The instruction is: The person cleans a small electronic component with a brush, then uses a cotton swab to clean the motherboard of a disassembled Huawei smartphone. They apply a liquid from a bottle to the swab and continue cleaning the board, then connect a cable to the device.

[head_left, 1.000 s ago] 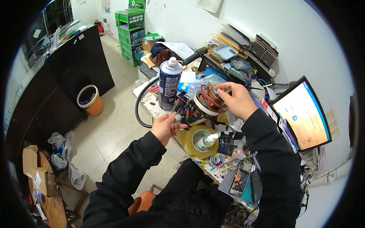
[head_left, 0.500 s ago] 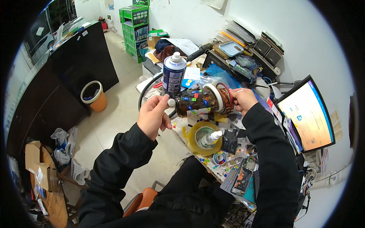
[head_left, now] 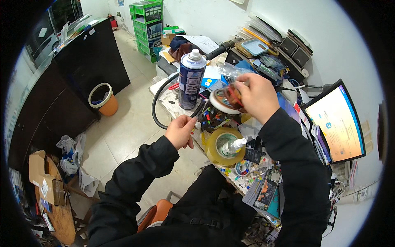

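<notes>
My left hand (head_left: 180, 131) is closed in a pinch, with a small white round piece (head_left: 198, 125) at its fingertips. Just beyond stands a dark jar (head_left: 214, 118) covered with small coloured stickers, its lower part partly hidden by a tape roll. A white ring-shaped roll (head_left: 217, 103) sits at the jar's top. Above it, my right hand (head_left: 258, 96) is closed on a reddish-brown roll (head_left: 233, 95), blurred by motion. A tall blue spray can (head_left: 191, 82) with a white cap stands upright behind my left hand.
A wide yellowish tape roll (head_left: 213, 150) surrounds a small clear bottle (head_left: 233, 147) near the table edge. Opened phones (head_left: 266, 191) lie to the right, below a lit monitor (head_left: 335, 123). A black cable (head_left: 155, 105) loops off the table. An orange bin (head_left: 108, 105) stands on the floor.
The jar has gone from lying tilted between my hands to standing more upright on the table. My right hand has moved over its top, and my left hand has drawn lower.
</notes>
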A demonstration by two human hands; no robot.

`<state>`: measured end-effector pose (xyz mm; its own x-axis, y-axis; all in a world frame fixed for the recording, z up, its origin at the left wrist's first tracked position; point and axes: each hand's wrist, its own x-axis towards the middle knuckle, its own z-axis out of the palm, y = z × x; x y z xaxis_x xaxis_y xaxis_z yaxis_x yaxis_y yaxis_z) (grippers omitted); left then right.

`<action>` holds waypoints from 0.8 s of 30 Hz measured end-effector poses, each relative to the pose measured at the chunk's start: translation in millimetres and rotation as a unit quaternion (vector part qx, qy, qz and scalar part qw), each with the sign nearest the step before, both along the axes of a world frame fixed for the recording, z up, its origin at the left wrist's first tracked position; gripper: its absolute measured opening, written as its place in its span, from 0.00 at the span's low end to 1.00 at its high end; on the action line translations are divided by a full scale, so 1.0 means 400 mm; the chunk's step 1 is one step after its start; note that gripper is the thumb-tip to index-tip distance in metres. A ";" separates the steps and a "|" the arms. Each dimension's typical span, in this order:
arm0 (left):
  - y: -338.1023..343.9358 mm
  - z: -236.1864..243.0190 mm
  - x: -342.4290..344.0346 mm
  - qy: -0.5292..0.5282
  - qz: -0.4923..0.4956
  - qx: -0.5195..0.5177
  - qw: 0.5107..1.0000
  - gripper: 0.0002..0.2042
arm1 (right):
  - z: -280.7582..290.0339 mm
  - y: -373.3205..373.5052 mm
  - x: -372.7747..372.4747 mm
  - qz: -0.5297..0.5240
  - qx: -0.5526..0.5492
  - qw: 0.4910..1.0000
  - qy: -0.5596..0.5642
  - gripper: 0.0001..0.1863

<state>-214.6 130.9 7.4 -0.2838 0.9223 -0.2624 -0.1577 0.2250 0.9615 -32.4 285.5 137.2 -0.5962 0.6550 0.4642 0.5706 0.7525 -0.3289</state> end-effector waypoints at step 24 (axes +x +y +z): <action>0.020 0.176 -0.022 0.179 0.090 0.313 0.928 0.08 | 0.069 0.039 0.177 0.009 -0.565 0.689 0.454 0.14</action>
<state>-223.3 139.0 77.6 -0.4146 0.7913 0.4494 0.2156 -0.3944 0.8933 38.5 300.9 164.7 -0.4082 0.9008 -0.1485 -0.2626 -0.2716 -0.9259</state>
